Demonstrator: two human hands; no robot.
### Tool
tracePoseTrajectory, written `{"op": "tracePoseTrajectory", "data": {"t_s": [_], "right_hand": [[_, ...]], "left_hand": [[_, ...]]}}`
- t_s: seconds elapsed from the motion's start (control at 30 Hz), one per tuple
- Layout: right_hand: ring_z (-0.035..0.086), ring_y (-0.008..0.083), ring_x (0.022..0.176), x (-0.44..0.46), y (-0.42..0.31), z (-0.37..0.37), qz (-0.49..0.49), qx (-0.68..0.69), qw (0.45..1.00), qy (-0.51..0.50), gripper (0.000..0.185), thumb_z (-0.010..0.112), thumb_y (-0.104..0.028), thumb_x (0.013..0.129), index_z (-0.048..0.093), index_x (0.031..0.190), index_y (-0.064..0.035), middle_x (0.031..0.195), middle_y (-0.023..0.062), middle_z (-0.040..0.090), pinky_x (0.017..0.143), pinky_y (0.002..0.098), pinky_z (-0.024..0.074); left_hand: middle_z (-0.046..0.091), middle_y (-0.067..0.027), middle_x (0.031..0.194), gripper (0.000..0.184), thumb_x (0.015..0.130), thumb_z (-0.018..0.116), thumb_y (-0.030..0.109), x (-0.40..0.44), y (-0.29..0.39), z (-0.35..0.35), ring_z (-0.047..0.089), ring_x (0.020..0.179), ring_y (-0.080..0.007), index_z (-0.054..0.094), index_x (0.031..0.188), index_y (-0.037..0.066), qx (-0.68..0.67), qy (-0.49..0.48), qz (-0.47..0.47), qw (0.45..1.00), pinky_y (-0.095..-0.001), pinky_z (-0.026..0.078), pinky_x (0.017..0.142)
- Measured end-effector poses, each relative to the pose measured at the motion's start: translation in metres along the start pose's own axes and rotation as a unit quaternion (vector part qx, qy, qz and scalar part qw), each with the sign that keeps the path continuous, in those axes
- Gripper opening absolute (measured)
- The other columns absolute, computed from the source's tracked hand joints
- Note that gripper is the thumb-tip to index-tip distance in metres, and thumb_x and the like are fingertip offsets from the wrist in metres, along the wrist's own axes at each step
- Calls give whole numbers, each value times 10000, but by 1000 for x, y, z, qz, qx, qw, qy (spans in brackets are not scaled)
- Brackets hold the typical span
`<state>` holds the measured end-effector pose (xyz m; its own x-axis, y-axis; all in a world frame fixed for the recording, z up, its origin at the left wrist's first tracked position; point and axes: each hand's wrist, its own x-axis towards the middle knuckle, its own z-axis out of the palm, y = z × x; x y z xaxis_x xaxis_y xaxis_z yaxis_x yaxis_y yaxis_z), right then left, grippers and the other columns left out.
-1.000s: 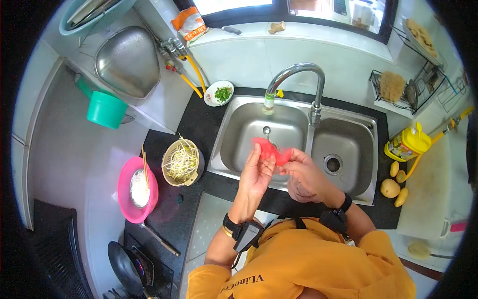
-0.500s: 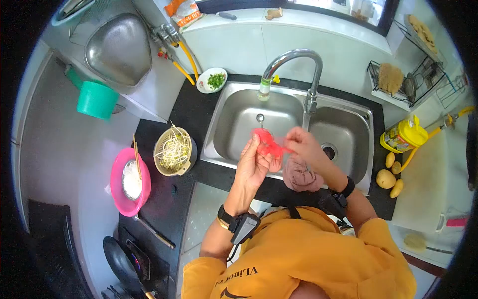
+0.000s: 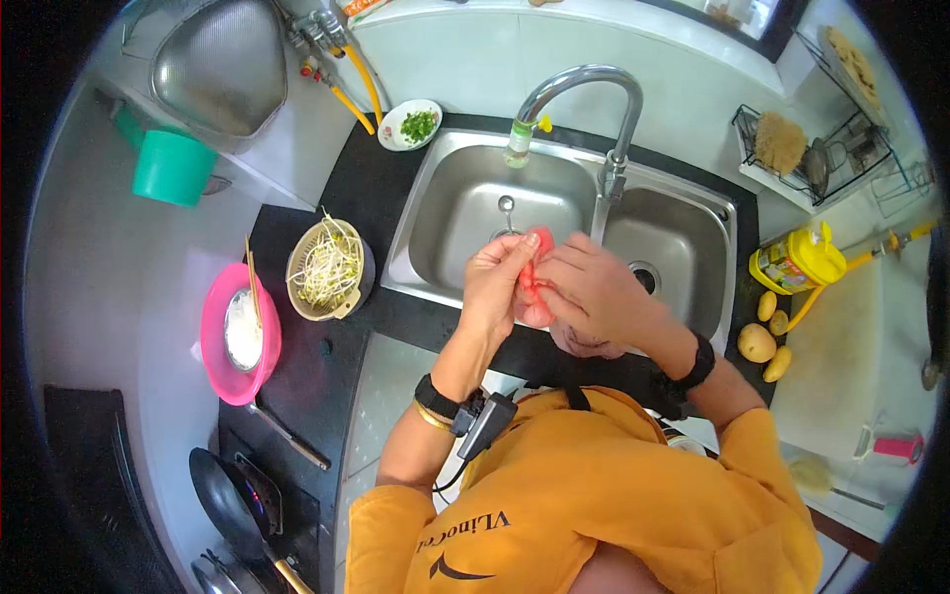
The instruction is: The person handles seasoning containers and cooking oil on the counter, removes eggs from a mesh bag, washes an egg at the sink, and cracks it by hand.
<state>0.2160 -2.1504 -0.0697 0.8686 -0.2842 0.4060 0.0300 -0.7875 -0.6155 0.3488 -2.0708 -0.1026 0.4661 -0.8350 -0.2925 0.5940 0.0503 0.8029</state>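
At the front edge of the double steel sink, a thin, crumpled red plastic bag is bunched between my two hands. My left hand pinches it from the left, thumb on top. On the other side, my right hand has its fingers curled onto the bag, partly hiding it. Just below the right hand, a mauve cloth lies on the sink's edge, mostly covered by the forearm. A curved faucet rises behind the hands.
Left of the sink are a basket of bean sprouts, a pink basin with chopsticks, and a black pan. A bowl of chopped greens stands at the back. Several potatoes and a yellow tub are at right.
My right hand has come closer to the left, and its fingers now close over the bag. The bag is more bunched up. The whole view has shifted slightly.
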Motion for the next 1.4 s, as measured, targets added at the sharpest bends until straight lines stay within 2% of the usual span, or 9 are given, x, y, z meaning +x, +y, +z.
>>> {"op": "tracePoseTrajectory", "data": {"t_s": [0.37,0.47,0.53,0.77,1.03,1.17,1.23,1.27,1.4], "right_hand": [[521,215,869,18,23,-3,-379,-134,914,-58,201,613,-241,642,548,787,-119,874,39,528,744,335,427],[553,226,783,13,11,-7,-298,-91,930,-195,128,566,-183,692,544,802,-121,793,54,536,679,356,447],[565,272,757,15,4,-11,-54,2,964,-260,81,525,-137,753,518,786,-63,767,133,548,674,363,457],[574,297,673,20,55,-7,62,89,955,-277,168,476,-154,801,548,898,-38,797,183,578,604,388,450],[573,242,726,10,42,22,-327,-192,893,-243,86,550,-137,663,588,723,-89,721,55,567,593,349,461],[506,172,535,2,32,29,-71,156,923,-344,112,465,-185,823,517,781,-95,538,75,457,521,352,430],[509,160,558,3,28,33,-414,-120,867,-251,174,459,-238,863,513,787,-91,601,68,498,528,337,434],[509,160,558,4,29,35,-415,-119,866,-252,174,459,-238,863,513,787,-91,601,68,498,528,337,434],[536,163,687,9,50,48,89,199,936,-275,156,500,-224,834,529,815,-72,758,51,557,585,302,441]], "left_hand": [[585,-5,668,116,814,634,155,7,24,-3,515,544,-64,611,776,48,49,-75,-26,996,-199,441,499],[559,4,619,122,804,648,150,4,26,-3,477,493,-48,605,755,48,54,-82,-33,995,-191,418,455],[565,-1,627,122,804,649,149,3,23,0,477,494,-48,602,753,48,69,-69,-33,995,-194,412,452],[613,-29,712,115,798,652,160,3,19,10,524,533,-80,610,771,56,67,-34,-25,997,-201,421,483],[541,5,571,120,792,655,136,9,12,9,425,436,-41,605,754,33,59,-70,-41,995,-173,356,414],[525,13,564,125,790,653,123,-5,23,16,408,439,-34,595,715,41,50,-56,-67,995,-172,322,405],[521,15,563,127,789,652,116,-8,20,17,408,446,-32,591,705,44,36,-53,-79,995,-172,316,408],[520,17,560,140,785,660,135,-7,16,17,395,442,-31,599,697,45,28,-66,-56,996,-172,300,405],[513,21,558,147,782,665,147,-10,16,19,378,439,-34,606,697,44,-7,-76,-24,997,-175,279,407]]}}
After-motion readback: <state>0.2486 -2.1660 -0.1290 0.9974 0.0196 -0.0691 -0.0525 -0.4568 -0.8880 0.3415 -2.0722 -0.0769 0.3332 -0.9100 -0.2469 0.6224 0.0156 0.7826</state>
